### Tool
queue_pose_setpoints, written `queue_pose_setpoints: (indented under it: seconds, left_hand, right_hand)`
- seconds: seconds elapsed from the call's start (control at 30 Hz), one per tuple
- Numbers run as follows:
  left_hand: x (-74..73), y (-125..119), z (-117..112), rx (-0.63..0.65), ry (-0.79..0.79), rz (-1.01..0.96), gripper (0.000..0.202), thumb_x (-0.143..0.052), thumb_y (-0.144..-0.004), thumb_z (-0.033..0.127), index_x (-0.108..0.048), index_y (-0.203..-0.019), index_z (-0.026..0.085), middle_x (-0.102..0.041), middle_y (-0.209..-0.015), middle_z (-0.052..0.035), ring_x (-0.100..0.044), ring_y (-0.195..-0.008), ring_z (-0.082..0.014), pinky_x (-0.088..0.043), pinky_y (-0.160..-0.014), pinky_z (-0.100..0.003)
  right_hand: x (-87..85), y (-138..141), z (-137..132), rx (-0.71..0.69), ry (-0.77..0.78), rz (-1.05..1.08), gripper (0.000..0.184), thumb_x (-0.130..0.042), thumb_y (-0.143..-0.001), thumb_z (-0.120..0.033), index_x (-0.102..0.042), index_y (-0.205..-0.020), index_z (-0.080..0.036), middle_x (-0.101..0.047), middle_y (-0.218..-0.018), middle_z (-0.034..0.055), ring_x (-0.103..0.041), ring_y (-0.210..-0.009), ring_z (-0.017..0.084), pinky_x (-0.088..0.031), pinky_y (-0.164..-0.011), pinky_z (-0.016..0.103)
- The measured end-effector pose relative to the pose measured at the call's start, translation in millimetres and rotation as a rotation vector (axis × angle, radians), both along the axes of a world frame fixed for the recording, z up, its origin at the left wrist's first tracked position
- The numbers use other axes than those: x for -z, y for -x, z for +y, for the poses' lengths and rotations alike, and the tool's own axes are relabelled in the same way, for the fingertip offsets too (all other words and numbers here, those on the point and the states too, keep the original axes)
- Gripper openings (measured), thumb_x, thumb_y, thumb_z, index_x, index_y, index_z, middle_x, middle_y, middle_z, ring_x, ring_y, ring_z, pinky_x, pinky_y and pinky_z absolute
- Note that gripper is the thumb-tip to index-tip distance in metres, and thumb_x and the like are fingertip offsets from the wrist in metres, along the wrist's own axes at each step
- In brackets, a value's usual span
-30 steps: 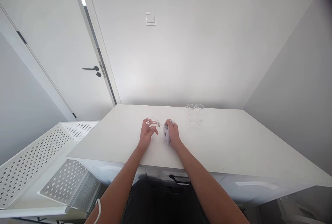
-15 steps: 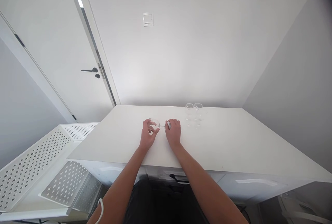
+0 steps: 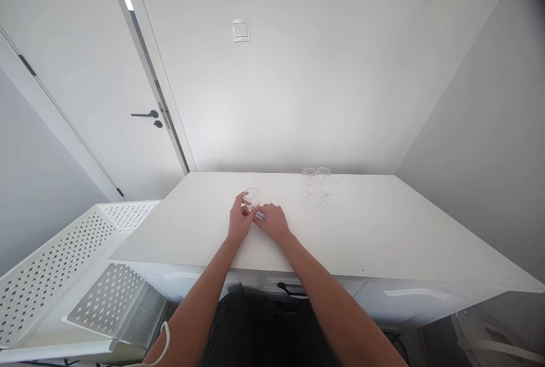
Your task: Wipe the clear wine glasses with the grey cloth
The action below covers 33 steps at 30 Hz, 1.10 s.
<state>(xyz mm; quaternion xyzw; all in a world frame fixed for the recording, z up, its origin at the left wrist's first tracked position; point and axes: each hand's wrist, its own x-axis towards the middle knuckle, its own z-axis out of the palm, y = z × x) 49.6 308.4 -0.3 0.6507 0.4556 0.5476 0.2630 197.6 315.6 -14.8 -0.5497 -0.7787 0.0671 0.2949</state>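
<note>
A clear stemmed wine glass point(image 3: 252, 194) is held over the white countertop point(image 3: 353, 231), its bowl opening upward. My left hand point(image 3: 239, 220) is curled around the left side of the bowl. My right hand point(image 3: 275, 221) is closed at the lower end of the glass, close against my left fingers. Something pale and shiny shows between the right fingers, apparently the glass's foot; the stem is mostly hidden. Two more clear wine glasses point(image 3: 309, 181) stand upright side by side to the right, near the wall.
Behind the countertop rises a white wall with a light switch point(image 3: 241, 30). A white door with a dark handle point(image 3: 145, 114) is at the left. White perforated panels point(image 3: 55, 265) stand beside the cabinet. A black drawer handle point(image 3: 292, 290) juts out below the front edge.
The held wine glass has turned from lying sideways to bowl-up. My right hand has moved left and slightly nearer to me, meeting my left hand.
</note>
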Motion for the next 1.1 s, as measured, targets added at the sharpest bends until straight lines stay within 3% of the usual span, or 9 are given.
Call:
queue_pose_setpoints:
  seconds: [0.13, 0.33, 0.5, 0.63, 0.8, 0.87, 0.97, 1.1]
  left_hand:
    - [2.9, 1, 3, 0.035, 0.03, 0.011, 0.051, -0.068, -0.092, 0.044, -0.05, -0.137, 0.029, -0.056, -0.101, -0.0006, -0.048, -0.054, -0.0045, -0.047, -0.057, -0.023]
    - [7.7, 3, 11, 0.084, 0.075, -0.056, 0.051, -0.068, -0.09, 0.043, -0.046, -0.134, 0.028, -0.057, -0.106, -0.001, -0.055, -0.056, -0.0058, -0.05, -0.057, -0.024]
    - [5.2, 4, 14, 0.013, 0.093, -0.007, 0.033, -0.05, -0.1, 0.051, -0.048, -0.119, 0.025, -0.055, -0.096, 0.0012, -0.056, -0.055, -0.0059, -0.046, -0.055, -0.022]
    - [0.3, 2, 10, -0.017, 0.157, 0.059, 0.033, -0.044, -0.101, 0.054, -0.051, -0.111, 0.023, -0.055, -0.081, 0.0025, -0.056, -0.058, -0.0104, -0.045, -0.057, -0.023]
    - [-5.1, -1, 3, -0.012, 0.201, 0.167, 0.036, -0.04, -0.1, 0.055, -0.057, -0.098, 0.022, -0.055, -0.069, 0.0013, -0.055, -0.061, -0.0146, -0.042, -0.057, -0.025]
    - [-5.7, -2, 2, 0.011, 0.209, 0.216, 0.041, -0.038, -0.1, 0.056, -0.057, -0.085, 0.022, -0.052, -0.065, 0.0007, -0.05, -0.059, -0.0147, -0.038, -0.056, -0.025]
    - [-4.3, -2, 3, 0.006, 0.239, 0.33, 0.051, -0.039, -0.098, 0.059, -0.037, -0.061, 0.023, -0.035, -0.056, 0.0012, -0.034, -0.054, -0.0142, -0.027, -0.053, -0.028]
    - [-1.3, -3, 8, -0.003, 0.31, 0.584, 0.055, -0.044, -0.094, 0.058, -0.017, -0.06, 0.024, -0.02, -0.057, 0.0012, -0.02, -0.054, -0.0143, -0.017, -0.053, -0.03]
  right_hand:
    - [-1.6, 0, 2, -0.007, 0.055, -0.049, 0.021, -0.059, -0.095, -0.038, -0.075, -0.091, -0.025, -0.068, -0.08, 0.002, -0.056, -0.079, 0.017, -0.029, -0.074, 0.031]
    - [-5.7, -1, 1, 0.112, 0.125, -0.069, 0.04, -0.05, -0.1, -0.052, -0.074, -0.087, -0.024, -0.071, -0.088, 0.0042, -0.061, -0.083, 0.018, -0.033, -0.073, 0.031]
    - [-6.1, -17, -11, 0.169, 0.171, -0.109, 0.036, -0.051, -0.098, -0.056, -0.073, -0.114, -0.033, -0.07, -0.103, 0.0047, -0.063, -0.094, 0.021, -0.039, -0.082, 0.034]
    - [-4.8, -49, -35, 0.293, 0.155, -0.191, 0.047, -0.047, -0.098, -0.059, -0.064, -0.135, -0.035, -0.063, -0.117, 0.0105, -0.06, -0.104, 0.027, -0.041, -0.088, 0.039]
    - [-5.5, -106, -66, 0.392, 0.149, -0.219, 0.047, -0.044, -0.101, -0.054, -0.059, -0.141, -0.034, -0.059, -0.126, 0.0132, -0.053, -0.113, 0.031, -0.04, -0.093, 0.042]
    - [-4.9, -131, -77, 0.451, 0.157, -0.227, 0.046, -0.043, -0.102, -0.05, -0.059, -0.142, -0.032, -0.058, -0.127, 0.014, -0.053, -0.113, 0.031, -0.04, -0.093, 0.043]
    - [-2.6, -161, -92, 0.543, 0.154, -0.223, 0.046, -0.042, -0.103, -0.045, -0.057, -0.143, -0.028, -0.057, -0.128, 0.0151, -0.053, -0.112, 0.03, -0.04, -0.092, 0.042]
    - [0.2, -178, -102, 0.652, 0.151, -0.226, 0.046, -0.042, -0.103, -0.042, -0.057, -0.142, -0.026, -0.057, -0.122, 0.015, -0.054, -0.106, 0.029, -0.039, -0.087, 0.041]
